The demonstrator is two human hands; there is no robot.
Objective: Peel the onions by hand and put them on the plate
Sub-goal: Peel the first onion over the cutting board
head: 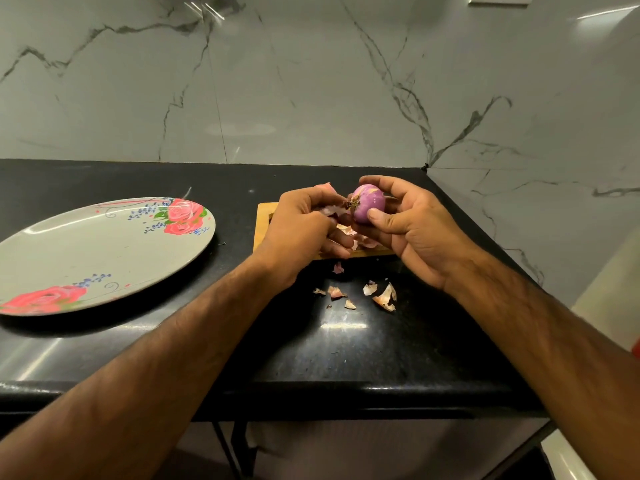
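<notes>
**1 onion in hand, plate waiting off to the left**

The right hand (412, 230) grips the onion (369, 204), thumb across its near side and fingers curled round the back, holding it just above the wooden board (265, 220). The left hand (304, 230) sits just beside it, fingers curled and pinching a strip of papery skin (332, 209) that seems to hang on near the root. The onion's long axis lies roughly level, with the tufted root end pointing at the left hand, so the pull looks set to run leftward, away from the bulb. Most of the purple flesh already shows bare.

The plate (86, 251) lies well apart to the left, nearer the left hand than the right one that carries the onion. Getting there would mean a reach across the body or a handover, by my reckoning.

Counted: 2 hands, 1 onion in sight, 1 plate with no onion on it yet, and 1 board. About 7 loose peel scraps (386, 297) lie on the dark surface (381, 341) in front of the board, with a few more under the hands that I cannot count
</notes>
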